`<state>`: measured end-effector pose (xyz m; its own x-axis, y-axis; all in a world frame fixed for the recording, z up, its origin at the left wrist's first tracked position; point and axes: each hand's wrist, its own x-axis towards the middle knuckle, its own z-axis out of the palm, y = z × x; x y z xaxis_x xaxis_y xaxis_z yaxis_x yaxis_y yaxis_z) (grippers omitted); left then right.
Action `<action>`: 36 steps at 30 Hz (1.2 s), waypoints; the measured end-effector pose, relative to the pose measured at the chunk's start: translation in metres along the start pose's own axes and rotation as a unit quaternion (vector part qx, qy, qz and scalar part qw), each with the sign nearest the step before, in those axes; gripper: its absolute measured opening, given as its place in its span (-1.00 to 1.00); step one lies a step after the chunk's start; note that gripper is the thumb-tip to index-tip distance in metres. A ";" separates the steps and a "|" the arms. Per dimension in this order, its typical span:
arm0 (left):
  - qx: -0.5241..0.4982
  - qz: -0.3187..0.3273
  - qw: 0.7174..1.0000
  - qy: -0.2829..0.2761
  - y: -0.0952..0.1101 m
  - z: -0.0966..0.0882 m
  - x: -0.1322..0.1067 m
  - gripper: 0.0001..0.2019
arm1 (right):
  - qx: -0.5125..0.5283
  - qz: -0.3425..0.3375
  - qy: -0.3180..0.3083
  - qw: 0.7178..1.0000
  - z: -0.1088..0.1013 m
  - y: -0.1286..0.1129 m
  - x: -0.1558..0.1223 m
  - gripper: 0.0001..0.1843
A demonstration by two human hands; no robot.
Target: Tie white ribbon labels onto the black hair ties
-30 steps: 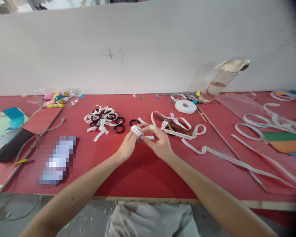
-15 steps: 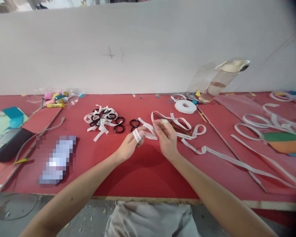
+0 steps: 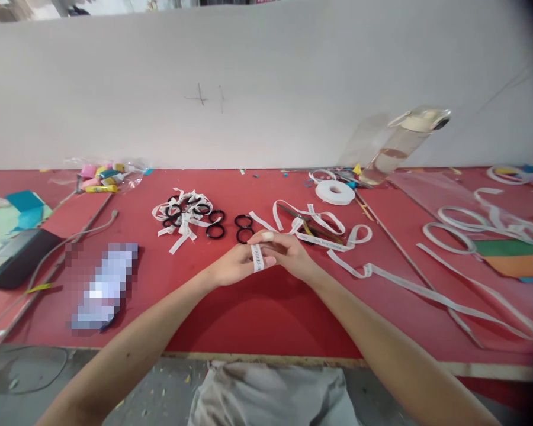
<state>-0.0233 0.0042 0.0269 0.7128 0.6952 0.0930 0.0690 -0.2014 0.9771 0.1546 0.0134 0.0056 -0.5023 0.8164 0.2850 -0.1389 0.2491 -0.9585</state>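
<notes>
My left hand (image 3: pixel 235 267) and my right hand (image 3: pixel 288 251) meet low over the red table (image 3: pixel 249 307), fingers closed together. A printed white ribbon (image 3: pixel 256 258) is wrapped around a finger of my left hand, and my right hand's fingers press on it. The ribbon's long tail (image 3: pixel 408 285) trails off to the right across the table. Two bare black rings (image 3: pixel 243 228) lie just beyond my hands. Farther left sits a heap of black rings tied with white ribbon (image 3: pixel 184 216).
Scissors (image 3: pixel 313 228) lie among ribbon loops behind my right hand. A white ribbon roll (image 3: pixel 334 191) and a tilted clear bottle (image 3: pixel 397 145) stand at the back. A dark phone (image 3: pixel 13 257) with cable lies left, coloured paper (image 3: pixel 510 254) right. A white wall (image 3: pixel 249 83) backs the table.
My right hand drew the ribbon out to the right, then came back to my left hand. Both hands have dropped lower, and the ribbon now wraps one left finger.
</notes>
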 end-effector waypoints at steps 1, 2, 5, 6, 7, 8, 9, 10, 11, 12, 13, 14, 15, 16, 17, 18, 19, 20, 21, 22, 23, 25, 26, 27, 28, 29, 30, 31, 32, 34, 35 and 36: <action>0.017 0.001 1.000 0.002 -0.001 -0.001 0.000 -0.53 | -0.005 0.001 0.016 1.000 0.002 0.001 0.000 -0.73; 0.034 0.001 0.999 0.004 -0.001 -0.001 0.000 -0.54 | -0.014 -0.004 0.032 0.999 0.003 0.001 0.000 -0.75; 0.114 -0.011 0.993 0.011 -0.002 -0.001 -0.001 -0.55 | -0.052 -0.047 0.060 0.996 0.004 0.002 0.001 -0.82; 0.152 -0.013 0.988 0.015 -0.003 0.000 -0.002 -0.54 | -0.061 -0.063 0.061 0.994 0.004 0.002 0.001 -0.83; 0.193 -0.013 0.981 0.018 -0.003 0.000 -0.002 -0.52 | -0.068 -0.075 0.061 0.993 0.004 0.002 0.001 -0.83; 0.232 -0.009 0.973 0.018 -0.004 0.000 -0.002 -0.50 | -0.074 -0.081 0.058 0.992 0.004 0.002 0.001 -0.82; 0.261 -0.003 0.965 0.016 -0.004 0.000 -0.003 -0.48 | -0.079 -0.083 0.054 0.992 0.003 0.002 0.001 -0.82; 0.278 0.006 0.960 0.010 -0.004 0.000 -0.003 -0.46 | -0.083 -0.081 0.050 0.992 0.003 0.002 0.001 -0.82; 0.285 0.015 0.958 0.003 -0.003 -0.001 -0.004 -0.46 | -0.087 -0.078 0.047 0.992 0.003 0.003 0.001 -0.83; 0.287 0.023 0.958 -0.005 -0.003 -0.003 -0.005 -0.46 | -0.090 -0.072 0.043 0.992 0.003 0.003 0.001 -0.84; 0.287 0.033 0.957 -0.014 -0.003 -0.005 -0.006 -0.48 | -0.093 -0.065 0.040 0.993 0.003 0.003 0.001 -0.85; 0.289 0.045 0.956 -0.024 -0.003 -0.007 -0.007 -0.50 | -0.096 -0.058 0.038 0.993 0.003 0.003 0.000 -0.85; 0.296 0.061 0.953 -0.034 -0.003 -0.009 -0.008 -0.53 | -0.097 -0.051 0.039 0.993 0.003 0.002 0.000 -0.84; 0.306 0.080 0.948 -0.044 -0.004 -0.010 -0.009 -0.56 | -0.097 -0.044 0.039 0.994 0.004 0.002 0.000 -0.84; 0.318 0.098 0.942 -0.051 -0.004 -0.012 -0.010 -0.58 | -0.095 -0.038 0.039 0.994 0.004 0.001 0.000 -0.83; 0.329 0.114 0.936 -0.054 -0.004 -0.013 -0.011 -0.59 | -0.091 -0.033 0.042 0.994 0.005 0.001 0.000 -0.82; 0.339 0.126 0.931 -0.053 -0.004 -0.013 -0.011 -0.59 | -0.087 -0.028 0.044 0.995 0.005 0.000 0.001 -0.82; 0.347 0.135 0.927 -0.051 -0.004 -0.013 -0.012 -0.57 | -0.084 -0.025 0.044 0.995 0.004 0.001 0.001 -0.81; 0.352 0.141 0.924 -0.046 -0.003 -0.013 -0.012 -0.55 | -0.082 -0.024 0.045 0.995 0.004 0.002 0.001 -0.81; 0.356 0.147 0.922 -0.042 -0.003 -0.013 -0.012 -0.52 | -0.082 -0.026 0.046 0.995 0.003 0.003 0.002 -0.80; 0.358 0.154 0.920 -0.039 -0.002 -0.013 -0.011 -0.49 | -0.082 -0.029 0.049 0.995 0.002 0.005 0.002 -0.80; 0.359 0.170 0.917 -0.034 -0.002 -0.013 -0.011 -0.41 | -0.082 -0.031 0.052 0.995 0.001 0.008 0.002 -0.79; 0.359 0.176 0.916 -0.029 -0.001 -0.013 -0.011 -0.37 | -0.080 -0.025 0.054 0.995 0.001 0.010 0.002 -0.78; 0.359 0.180 0.916 -0.021 -0.002 -0.014 -0.011 -0.34 | -0.077 -0.014 0.056 0.995 0.001 0.011 0.002 -0.76; 0.359 0.180 0.916 -0.010 -0.002 -0.014 -0.010 -0.30 | -0.075 -0.001 0.057 0.996 0.002 0.011 0.001 -0.75; 0.361 0.177 0.915 0.004 -0.003 -0.015 -0.010 -0.27 | -0.075 0.011 0.060 0.995 0.003 0.011 0.001 -0.74; 0.368 0.170 0.914 0.020 -0.004 -0.016 -0.010 -0.24 | -0.079 0.021 0.065 0.995 0.004 0.010 0.001 -0.74; 0.378 0.161 0.911 0.036 -0.004 -0.017 -0.011 -0.21 | -0.091 0.025 0.072 0.993 0.006 0.009 0.001 -0.75; 0.391 0.151 0.907 0.050 -0.005 -0.018 -0.011 -0.18 | -0.110 0.023 0.080 0.990 0.006 0.008 0.001 -0.77; 0.417 0.133 0.896 0.074 -0.006 -0.019 -0.011 -0.13 | -0.159 0.007 0.101 0.982 0.008 0.009 0.001 -0.80; 0.428 0.126 0.891 0.084 -0.006 -0.019 -0.010 -0.11 | -0.181 -0.003 0.113 0.977 0.008 0.010 0.001 -0.79; 0.435 0.122 0.887 0.092 -0.006 -0.018 -0.010 -0.09 | -0.195 -0.011 0.122 0.973 0.009 0.011 0.001 -0.79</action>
<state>-0.0439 0.0108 0.0236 0.6602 0.6420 0.3898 0.4974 -0.7626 0.4136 0.1453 0.0124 -0.0046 -0.2785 0.8961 0.3455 0.2102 0.4079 -0.8885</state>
